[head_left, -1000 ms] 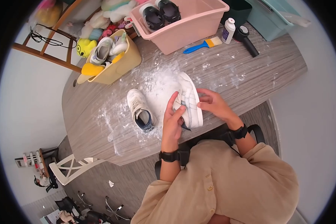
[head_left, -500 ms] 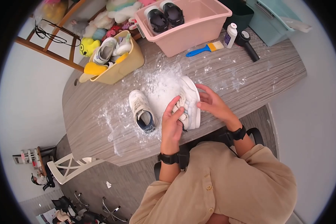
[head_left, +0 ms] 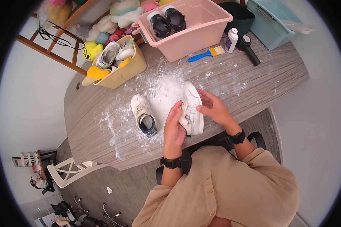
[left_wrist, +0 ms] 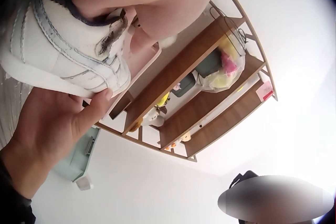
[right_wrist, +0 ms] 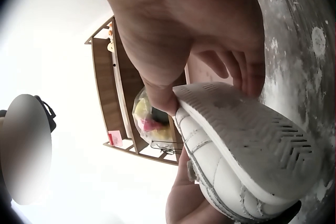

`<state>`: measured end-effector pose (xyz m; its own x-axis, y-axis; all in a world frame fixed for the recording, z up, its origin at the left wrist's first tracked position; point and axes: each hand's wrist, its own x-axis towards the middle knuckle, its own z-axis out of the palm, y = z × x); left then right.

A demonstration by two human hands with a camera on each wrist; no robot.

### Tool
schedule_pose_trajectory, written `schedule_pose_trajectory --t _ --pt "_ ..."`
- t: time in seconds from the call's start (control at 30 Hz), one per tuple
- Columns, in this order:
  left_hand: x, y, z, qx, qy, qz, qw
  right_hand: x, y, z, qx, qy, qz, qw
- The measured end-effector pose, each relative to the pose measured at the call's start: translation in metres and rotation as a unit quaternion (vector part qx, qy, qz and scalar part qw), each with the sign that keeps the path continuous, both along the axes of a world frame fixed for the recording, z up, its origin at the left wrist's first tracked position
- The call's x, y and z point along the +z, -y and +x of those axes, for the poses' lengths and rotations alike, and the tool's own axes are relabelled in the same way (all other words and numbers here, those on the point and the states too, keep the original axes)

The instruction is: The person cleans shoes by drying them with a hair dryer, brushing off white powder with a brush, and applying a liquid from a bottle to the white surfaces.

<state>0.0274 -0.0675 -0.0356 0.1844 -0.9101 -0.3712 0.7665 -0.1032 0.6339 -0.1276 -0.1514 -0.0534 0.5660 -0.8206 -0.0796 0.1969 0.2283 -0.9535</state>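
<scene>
The held white leather sneaker (head_left: 194, 113) has been turned slightly since the earlier frame. On the grey wood-grain table (head_left: 91, 140), a large pink plastic bin (head_left: 195, 43) is seen; on its person's side, the sneaker is held, its collar gripped by the left hand's (head_left: 174, 130) curled fingers, its sole edge pinched by the right hand's (head_left: 219, 113) thumb and fingers.
</scene>
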Motion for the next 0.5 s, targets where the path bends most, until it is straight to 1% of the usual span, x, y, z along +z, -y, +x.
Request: schedule_pose_trajectory --t 0.13,0.37,0.43,0.5 --pt "-0.006 0.0 0.001 0.026 -0.017 0.01 0.999 -0.001 0.0 0.0 0.004 -0.016 -0.018 1.0" --pt "-0.009 -0.003 0.007 0.016 -0.009 0.007 1.0 0.002 0.0 0.0 0.03 0.008 -0.009 0.999" --pt "-0.008 -0.003 0.007 0.014 -0.005 0.007 1.0 -0.001 0.0 0.001 0.031 0.014 -0.021 0.999" --pt "-0.01 -0.003 0.01 -0.001 -0.003 0.006 1.0 -0.001 -0.001 0.002 0.028 0.025 -0.021 0.999"
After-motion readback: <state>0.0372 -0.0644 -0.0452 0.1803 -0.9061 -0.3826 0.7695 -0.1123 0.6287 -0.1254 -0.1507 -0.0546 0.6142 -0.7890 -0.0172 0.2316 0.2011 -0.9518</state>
